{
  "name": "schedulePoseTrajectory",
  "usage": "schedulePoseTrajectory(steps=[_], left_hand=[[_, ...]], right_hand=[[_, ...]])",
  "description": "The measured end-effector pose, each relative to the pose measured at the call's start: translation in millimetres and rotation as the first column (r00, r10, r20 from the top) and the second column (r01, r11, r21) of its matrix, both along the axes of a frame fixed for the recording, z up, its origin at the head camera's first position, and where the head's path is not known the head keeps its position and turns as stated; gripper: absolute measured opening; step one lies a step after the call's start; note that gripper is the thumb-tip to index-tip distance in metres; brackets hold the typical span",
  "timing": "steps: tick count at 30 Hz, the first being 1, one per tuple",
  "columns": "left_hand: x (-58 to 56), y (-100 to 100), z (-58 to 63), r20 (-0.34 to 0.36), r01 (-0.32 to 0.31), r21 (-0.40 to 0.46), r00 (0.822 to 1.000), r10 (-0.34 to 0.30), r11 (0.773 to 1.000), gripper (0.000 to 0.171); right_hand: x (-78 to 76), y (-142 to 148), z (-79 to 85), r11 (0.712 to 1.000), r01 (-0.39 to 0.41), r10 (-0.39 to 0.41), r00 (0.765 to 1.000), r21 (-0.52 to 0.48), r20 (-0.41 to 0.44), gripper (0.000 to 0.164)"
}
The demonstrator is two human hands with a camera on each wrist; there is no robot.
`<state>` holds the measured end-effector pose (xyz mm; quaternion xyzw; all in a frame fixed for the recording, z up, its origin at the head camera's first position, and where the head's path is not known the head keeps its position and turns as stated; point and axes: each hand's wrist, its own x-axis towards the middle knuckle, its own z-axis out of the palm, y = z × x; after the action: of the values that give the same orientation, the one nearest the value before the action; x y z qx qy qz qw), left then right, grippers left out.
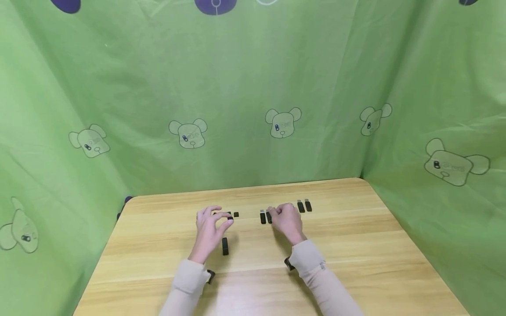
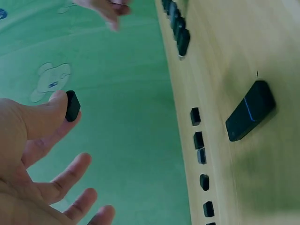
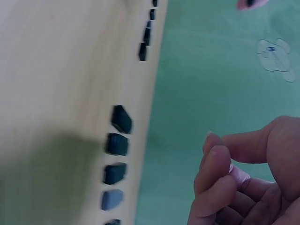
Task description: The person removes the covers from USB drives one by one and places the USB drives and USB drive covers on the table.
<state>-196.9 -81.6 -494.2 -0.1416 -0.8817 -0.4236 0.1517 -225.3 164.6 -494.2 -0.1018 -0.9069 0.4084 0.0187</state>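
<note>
Between thumb and index finger, my left hand (image 1: pixel 207 231) pinches a small black USB stick cap (image 2: pixel 72 106), held up above the table; its other fingers are spread. My right hand (image 1: pixel 288 220) is over the row of USB sticks, fingers curled and thumb against the index finger. Nothing shows between those fingers in the right wrist view. Just left of that hand lie uncapped black USB sticks (image 1: pixel 262 217), metal plugs pointing away; two more sticks (image 1: pixel 304 206) lie to its right. A capped black USB stick (image 2: pixel 251 111) lies by itself nearer me, beside the left wrist.
Several small black caps (image 2: pixel 198 140) form a row near the far side of the wooden table (image 1: pixel 253 281), partly hidden behind my left hand in the head view. Green curtains (image 1: pixel 237 87) with bear-like drawings rise behind the table and on both sides.
</note>
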Motion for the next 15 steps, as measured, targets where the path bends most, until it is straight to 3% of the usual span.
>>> schedulePoseTrajectory(steps=[4,9,15], left_hand=[[-19.3,6,-5.7,-0.028,0.028,-0.080,0.999,-0.030,0.996,0.018],[-39.6,15,-8.6,0.051,0.052,-0.140,0.998,-0.045,0.989,0.018],[-63.3,27,-12.9,0.097,0.095,-0.186,0.992,-0.078,0.978,0.019]], right_hand=[[9.7,2,10.9,1.000,0.000,0.000,0.999,0.004,-0.051,0.040],[23.2,5,22.4,0.999,-0.041,0.041,0.993,0.002,-0.111,0.038],[39.8,9,34.6,0.997,-0.075,0.068,0.982,-0.031,-0.175,0.033]])
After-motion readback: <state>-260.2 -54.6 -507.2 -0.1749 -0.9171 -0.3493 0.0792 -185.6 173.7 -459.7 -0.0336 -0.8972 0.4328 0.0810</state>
